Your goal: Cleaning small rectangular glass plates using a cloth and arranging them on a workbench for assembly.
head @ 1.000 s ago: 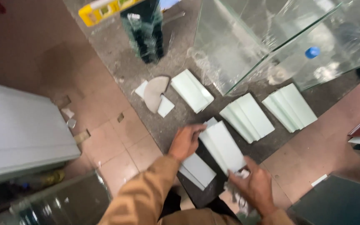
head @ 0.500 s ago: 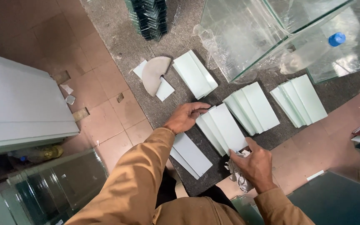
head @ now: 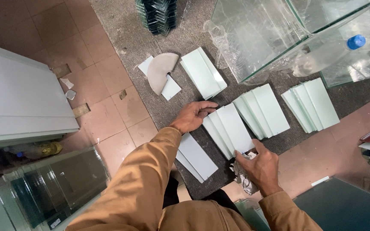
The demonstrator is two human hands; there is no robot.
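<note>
Here, at the far left of the frame, a white panel lies over the tiled floor, with a stack of greenish glass sheets below it in the lower left. Toward the centre, a dark grey mat carries a beige fan-shaped piece resting on a small pale glass strip, and just right of these a pair of pale rectangular strips.

The left hand, sleeved in tan, sits at mid-frame with fingers loosely curled, their tips touching the upper left edge of the central stack of glass strips; it grips nothing. Another strip lies below this hand, partly under the sleeve.

The right hand, lower centre-right, is closed around a crumpled cloth, its thumb touching the lower end of the central stack.

Further right lie two more fanned stacks and. A glass tank fills the upper right; behind its panes shows a bottle with a blue cap.
</note>
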